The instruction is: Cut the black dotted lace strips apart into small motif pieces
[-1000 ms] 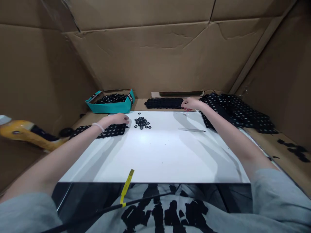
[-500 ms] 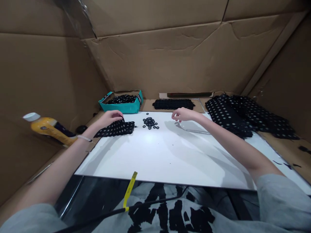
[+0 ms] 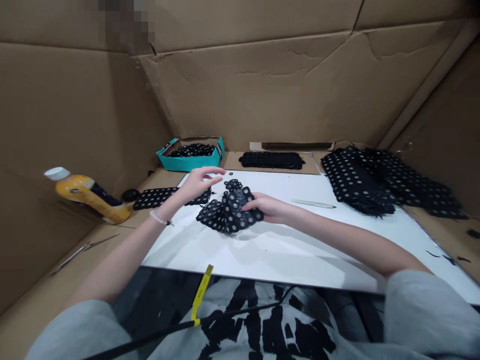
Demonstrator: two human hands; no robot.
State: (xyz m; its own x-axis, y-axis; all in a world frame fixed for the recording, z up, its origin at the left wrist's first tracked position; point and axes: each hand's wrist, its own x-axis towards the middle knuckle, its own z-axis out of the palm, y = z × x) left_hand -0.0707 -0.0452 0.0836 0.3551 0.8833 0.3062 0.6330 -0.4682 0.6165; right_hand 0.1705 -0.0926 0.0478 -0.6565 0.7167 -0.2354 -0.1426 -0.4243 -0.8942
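Observation:
My right hand (image 3: 265,207) grips a bent black sheet with rows of pale round spots (image 3: 234,214), thumb on top, over the white board (image 3: 300,250). To its left, my left hand (image 3: 202,182) hovers with fingers apart and nothing visible in it. A flat spotted black strip (image 3: 155,198) lies partly behind my left hand and forearm. Just beyond the held sheet is a small heap of black rings (image 3: 233,184), partly hidden by the sheet. A slim, pale pen-like tool (image 3: 314,203) rests on the board to the right.
At the back stand a teal box (image 3: 189,162) of small black pieces and a black stack (image 3: 272,160). Larger spotted sheets (image 3: 354,182) lie at the right. Leftward are an orange drink bottle (image 3: 90,195) and scissors-like metal tool (image 3: 85,246). Cardboard walls (image 3: 262,100) surround the board.
My right hand has moved left and down from near the pen-like tool and now holds a spotted sheet. My left hand has left the strip, shifting right, and its fingers have opened.

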